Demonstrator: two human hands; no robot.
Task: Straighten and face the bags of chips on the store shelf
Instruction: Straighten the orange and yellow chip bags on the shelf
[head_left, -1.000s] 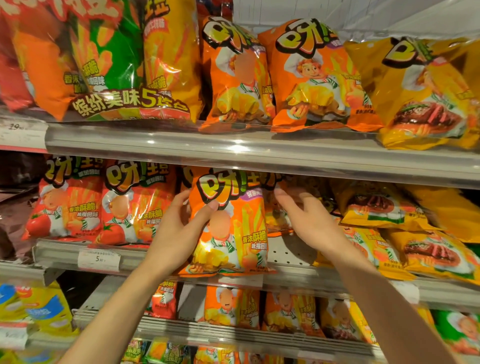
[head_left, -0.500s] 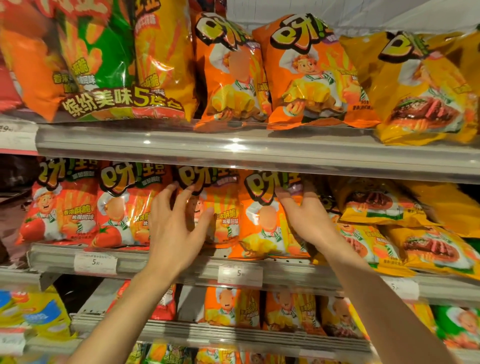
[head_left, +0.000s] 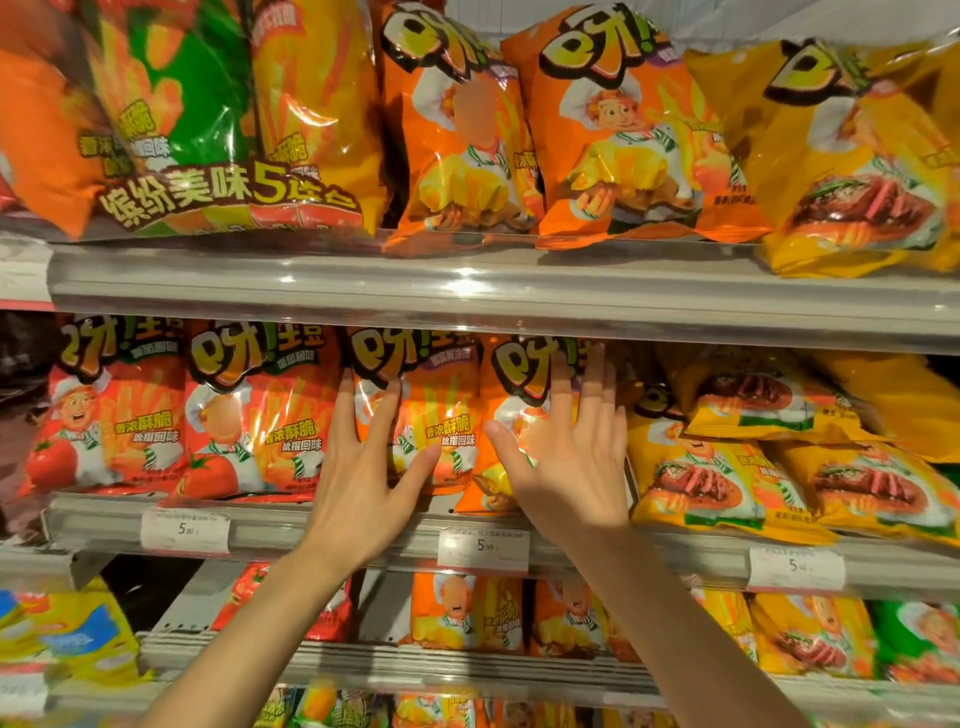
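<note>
Two orange chip bags stand upright side by side in the middle of the middle shelf (head_left: 332, 525). My left hand (head_left: 363, 467) lies flat with fingers spread on the left orange bag (head_left: 441, 395). My right hand (head_left: 571, 457) lies flat, fingers spread, on the right orange bag (head_left: 514, 374). Neither hand grips a bag. Left of them stand two red tomato-flavour bags (head_left: 119, 415), upright and facing out. To the right, yellow steak-flavour bags (head_left: 727, 467) lean and overlap untidily.
The upper shelf rail (head_left: 467, 291) runs just above my fingers and carries a large multipack (head_left: 208, 130), orange bags (head_left: 623, 130) and a yellow bag (head_left: 857, 156). Price tags (head_left: 483, 548) sit on the middle rail. Lower shelves hold more bags (head_left: 467, 613).
The orange bag that I held out in front has gone back onto the shelf beside its twin. Both hands have let go and now press flat on the two bags.
</note>
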